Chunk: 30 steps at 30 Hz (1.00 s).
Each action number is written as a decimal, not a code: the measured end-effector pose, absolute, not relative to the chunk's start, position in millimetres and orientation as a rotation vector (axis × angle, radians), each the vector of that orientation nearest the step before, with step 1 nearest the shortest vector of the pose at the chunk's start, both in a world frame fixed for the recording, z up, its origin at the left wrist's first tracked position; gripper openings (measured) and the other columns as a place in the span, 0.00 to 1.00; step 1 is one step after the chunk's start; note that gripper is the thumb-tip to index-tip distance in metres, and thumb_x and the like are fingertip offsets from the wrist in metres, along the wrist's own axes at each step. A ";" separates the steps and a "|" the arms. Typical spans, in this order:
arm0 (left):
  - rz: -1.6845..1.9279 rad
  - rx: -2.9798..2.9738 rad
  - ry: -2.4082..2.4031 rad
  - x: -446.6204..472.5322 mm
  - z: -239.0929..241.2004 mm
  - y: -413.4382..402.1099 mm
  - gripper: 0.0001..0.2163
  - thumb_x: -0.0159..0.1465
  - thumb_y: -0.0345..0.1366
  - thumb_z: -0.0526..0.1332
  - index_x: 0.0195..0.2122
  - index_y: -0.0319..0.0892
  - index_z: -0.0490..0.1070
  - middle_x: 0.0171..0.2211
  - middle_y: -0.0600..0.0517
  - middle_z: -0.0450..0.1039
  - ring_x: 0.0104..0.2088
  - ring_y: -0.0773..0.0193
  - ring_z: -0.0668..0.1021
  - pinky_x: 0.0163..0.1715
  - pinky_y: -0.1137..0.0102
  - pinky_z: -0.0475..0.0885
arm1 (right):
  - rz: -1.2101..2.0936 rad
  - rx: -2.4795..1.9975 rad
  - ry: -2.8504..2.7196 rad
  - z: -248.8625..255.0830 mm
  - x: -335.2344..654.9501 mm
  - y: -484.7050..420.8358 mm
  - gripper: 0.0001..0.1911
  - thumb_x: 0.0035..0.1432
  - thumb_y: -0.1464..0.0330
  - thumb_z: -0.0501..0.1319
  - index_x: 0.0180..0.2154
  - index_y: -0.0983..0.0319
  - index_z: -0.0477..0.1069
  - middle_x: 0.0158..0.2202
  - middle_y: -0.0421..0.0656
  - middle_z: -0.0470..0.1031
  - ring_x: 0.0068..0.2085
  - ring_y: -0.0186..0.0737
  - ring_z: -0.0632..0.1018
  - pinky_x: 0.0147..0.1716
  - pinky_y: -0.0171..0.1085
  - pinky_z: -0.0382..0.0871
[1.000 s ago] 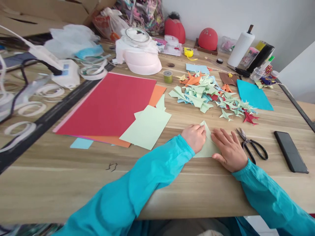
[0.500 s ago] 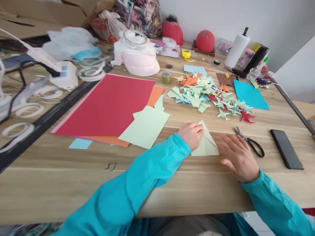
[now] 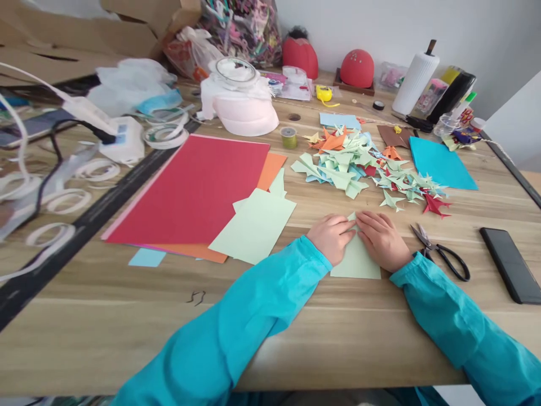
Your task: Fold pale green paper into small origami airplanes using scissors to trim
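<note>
A sheet of pale green paper [image 3: 355,264] with a folded, pointed top lies on the table before me. My left hand [image 3: 332,238] is closed on its left side, fingers together and pressing near the tip. From the other side, my right hand [image 3: 382,241] presses the right flap with its fingers held together. The two hands nearly meet at the point and cover most of the folds. Just right of my right hand lie scissors [image 3: 439,254] with black handles. Beyond the hands spreads a pile of small folded paper pieces [image 3: 346,163], mostly pale green.
Left of my hands, pale green sheets [image 3: 256,225] overlap a large red sheet [image 3: 190,192]. A phone [image 3: 512,265] lies at the right. Behind stand a spool [image 3: 289,137], a yellow tape measure [image 3: 324,94] and a white bottle [image 3: 416,82]. Cables and white tape rolls [image 3: 167,135] crowd the left.
My right hand has moved left from beside the paper onto its right flap, its fingers drawn together. The left hand stays on the paper. The view has shifted slightly.
</note>
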State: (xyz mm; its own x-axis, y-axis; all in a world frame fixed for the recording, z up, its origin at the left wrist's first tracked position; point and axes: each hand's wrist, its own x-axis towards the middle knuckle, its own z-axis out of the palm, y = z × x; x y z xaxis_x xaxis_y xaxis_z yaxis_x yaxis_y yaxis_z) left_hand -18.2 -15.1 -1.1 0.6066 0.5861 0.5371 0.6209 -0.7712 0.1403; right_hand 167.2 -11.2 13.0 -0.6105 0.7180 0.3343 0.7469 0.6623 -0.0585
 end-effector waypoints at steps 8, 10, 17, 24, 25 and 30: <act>-0.957 -2.510 -1.491 -22.3 0.5 -15.7 0.13 0.60 0.36 0.55 0.38 0.35 0.75 0.45 0.40 0.74 0.47 0.50 0.72 0.46 0.55 0.70 | -0.139 -1.167 -2.584 13.7 167.9 -14.7 0.16 0.64 0.70 0.49 0.50 0.64 0.68 0.54 0.48 0.70 0.56 0.46 0.67 0.54 0.50 0.59; -0.919 -2.554 -1.503 -22.1 0.4 -16.0 0.13 0.60 0.39 0.56 0.38 0.35 0.75 0.45 0.40 0.73 0.47 0.50 0.72 0.47 0.54 0.69 | -0.129 -1.173 -2.587 13.6 167.4 -14.9 0.16 0.64 0.69 0.49 0.50 0.63 0.68 0.54 0.48 0.69 0.56 0.46 0.67 0.54 0.50 0.58; -0.909 -2.588 -1.486 -22.4 -1.3 -17.7 0.10 0.58 0.37 0.58 0.35 0.39 0.75 0.45 0.43 0.74 0.47 0.51 0.72 0.46 0.55 0.69 | -0.124 -1.165 -2.575 14.4 166.5 -16.7 0.16 0.64 0.69 0.49 0.50 0.62 0.68 0.53 0.49 0.70 0.55 0.46 0.68 0.54 0.52 0.58; -0.958 -2.520 -1.608 -21.7 0.8 -21.2 0.09 0.57 0.39 0.59 0.33 0.38 0.73 0.48 0.42 0.72 0.49 0.51 0.70 0.48 0.55 0.68 | -0.146 -1.029 -2.537 12.1 167.8 -14.1 0.14 0.62 0.73 0.50 0.43 0.63 0.72 0.49 0.50 0.72 0.53 0.45 0.70 0.50 0.47 0.63; -0.961 -2.504 -1.632 -21.3 1.1 -22.1 0.09 0.57 0.39 0.60 0.32 0.38 0.73 0.48 0.41 0.71 0.49 0.50 0.70 0.48 0.54 0.68 | -0.154 -1.000 -2.534 11.0 168.3 -13.9 0.13 0.62 0.74 0.51 0.43 0.62 0.73 0.49 0.50 0.73 0.53 0.45 0.70 0.50 0.47 0.63; -0.957 -2.433 -1.713 -18.1 -2.0 -25.8 0.08 0.56 0.39 0.61 0.28 0.38 0.69 0.48 0.40 0.70 0.48 0.49 0.70 0.47 0.53 0.68 | -0.117 -0.913 -2.520 5.8 170.1 -13.6 0.14 0.60 0.76 0.51 0.40 0.62 0.74 0.47 0.47 0.75 0.50 0.43 0.72 0.51 0.48 0.63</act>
